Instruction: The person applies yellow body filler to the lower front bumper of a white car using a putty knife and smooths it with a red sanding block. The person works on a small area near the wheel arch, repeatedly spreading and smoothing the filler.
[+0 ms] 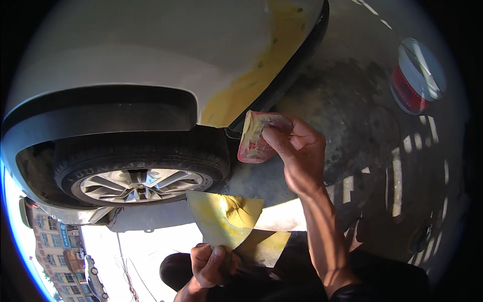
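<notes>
Filler is smearing the reddish spreader [257, 138] that the right hand [297, 151] is pinching mid-frame by the yellow-patched car panel [251, 80], while the left hand [209, 264] is gripping stacked yellow boards [226, 221], possibly tilting and dripping.

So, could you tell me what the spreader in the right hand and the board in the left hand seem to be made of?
Spreader: likely flexible plastic, pinkish, smeared with yellow filler. Board: thin stiff sheet, perhaps metal or plastic, coated in glossy yellow filler; material uncertain.

Outdoor car body repair spot, filler-patched car panel [251, 75], wheel [138, 183], stained concrete ground [352, 100]
</notes>
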`<state>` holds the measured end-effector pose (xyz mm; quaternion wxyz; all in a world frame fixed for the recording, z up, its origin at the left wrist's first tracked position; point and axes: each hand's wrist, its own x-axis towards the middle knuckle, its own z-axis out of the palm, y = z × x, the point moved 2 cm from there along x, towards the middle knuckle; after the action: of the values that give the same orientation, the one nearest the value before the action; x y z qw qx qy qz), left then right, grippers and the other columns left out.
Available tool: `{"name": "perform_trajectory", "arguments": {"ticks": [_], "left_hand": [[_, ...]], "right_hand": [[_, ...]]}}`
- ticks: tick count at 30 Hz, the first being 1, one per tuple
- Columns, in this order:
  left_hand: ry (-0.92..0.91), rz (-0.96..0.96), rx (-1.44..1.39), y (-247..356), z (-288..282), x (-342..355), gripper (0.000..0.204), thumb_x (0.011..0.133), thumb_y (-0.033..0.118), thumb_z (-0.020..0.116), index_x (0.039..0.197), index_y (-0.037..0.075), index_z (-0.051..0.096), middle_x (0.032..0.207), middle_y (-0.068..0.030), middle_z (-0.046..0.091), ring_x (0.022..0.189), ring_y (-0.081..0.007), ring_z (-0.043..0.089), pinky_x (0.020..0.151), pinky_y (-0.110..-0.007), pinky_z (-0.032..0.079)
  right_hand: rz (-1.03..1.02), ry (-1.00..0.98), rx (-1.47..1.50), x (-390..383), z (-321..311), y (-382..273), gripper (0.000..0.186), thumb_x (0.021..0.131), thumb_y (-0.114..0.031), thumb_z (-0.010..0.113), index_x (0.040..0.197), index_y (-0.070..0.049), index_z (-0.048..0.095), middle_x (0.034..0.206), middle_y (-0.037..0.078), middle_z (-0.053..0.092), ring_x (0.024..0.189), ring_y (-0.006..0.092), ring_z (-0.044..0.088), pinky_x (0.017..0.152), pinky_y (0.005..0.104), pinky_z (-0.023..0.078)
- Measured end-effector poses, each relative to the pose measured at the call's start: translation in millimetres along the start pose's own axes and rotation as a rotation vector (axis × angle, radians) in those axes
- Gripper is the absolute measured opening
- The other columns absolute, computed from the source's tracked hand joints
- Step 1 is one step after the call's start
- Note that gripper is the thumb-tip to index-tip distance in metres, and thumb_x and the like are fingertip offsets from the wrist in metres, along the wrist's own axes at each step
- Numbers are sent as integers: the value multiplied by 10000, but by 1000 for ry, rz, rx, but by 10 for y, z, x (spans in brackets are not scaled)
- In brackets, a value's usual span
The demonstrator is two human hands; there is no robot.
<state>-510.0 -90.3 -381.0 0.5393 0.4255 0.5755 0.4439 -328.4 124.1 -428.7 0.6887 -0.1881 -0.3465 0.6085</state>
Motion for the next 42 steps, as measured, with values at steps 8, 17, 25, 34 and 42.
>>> {"name": "perform_trajectory", "arguments": {"ticks": [8,17,25,34,42], "left_hand": [[-140,-29,-60,95,1,93,460,1086,222,483,817,-94,681,614,-125,635,463,-162,576,445,-277,466],[-98,-5,-172,104,5,86,488,1089,271,494,832,-96,687,619,-135,649,442,-144,566,422,-258,445],[-38,29,100,148,25,138,459,1082,251,514,804,-72,682,616,-96,656,477,-118,602,442,-252,451],[-61,-40,82,117,-5,98,446,1080,243,527,807,-69,690,624,-82,648,488,-112,593,463,-251,447],[173,-149,-63,75,-86,-9,499,1081,310,495,786,-44,687,590,-93,620,450,-136,568,434,-252,451]], "right_hand": [[146,-564,-39,-110,-7,-334,191,957,67,638,1147,75,657,1031,175,745,1000,237,744,879,352,636],[93,-772,-570,-74,-165,-525,136,883,77,697,1018,75,712,895,163,739,847,239,763,768,333,650],[-388,-673,-763,-121,65,-741,232,773,108,772,968,-18,771,945,112,713,852,183,685,668,280,593],[-569,-853,-1036,-228,265,-769,337,569,47,796,888,-58,777,885,51,682,878,225,649,695,340,575],[-435,-960,-1093,-280,302,-912,111,786,-57,706,863,12,744,849,74,679,876,215,663,778,348,532]]}}
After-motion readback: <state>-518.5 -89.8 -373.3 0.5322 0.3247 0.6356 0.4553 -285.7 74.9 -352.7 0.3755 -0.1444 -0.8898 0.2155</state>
